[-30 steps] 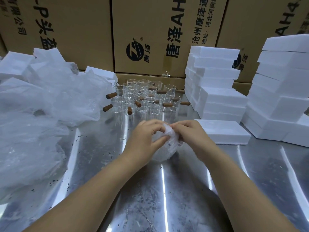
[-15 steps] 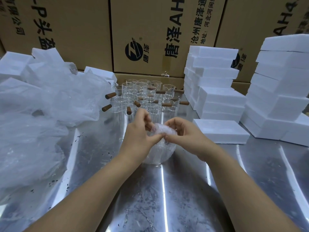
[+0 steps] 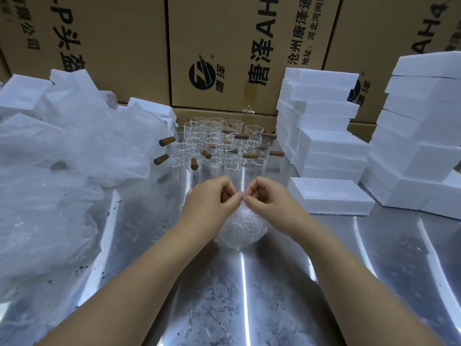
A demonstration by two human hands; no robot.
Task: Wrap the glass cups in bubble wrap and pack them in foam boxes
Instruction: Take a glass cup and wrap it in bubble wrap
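A bubble-wrapped bundle (image 3: 243,227) sits on the steel table in front of me; the cup inside is hidden by the wrap. My left hand (image 3: 212,198) and my right hand (image 3: 268,197) meet just above it, fingertips pinched together on the top edge of the wrap. Behind them stands a cluster of several bare glass cups (image 3: 219,146) with brown wooden handles. A single white foam box (image 3: 329,194) lies flat just right of my right hand.
Loose sheets of bubble wrap (image 3: 50,176) are heaped across the left of the table. Stacks of white foam boxes (image 3: 321,128) rise at the right, with a taller stack (image 3: 421,143) further right. Cardboard cartons (image 3: 224,51) wall off the back.
Both hands have lifted from the bundle's sides to its top, and their fingertips now pinch the wrap together at one point. The bundle shows more below them.
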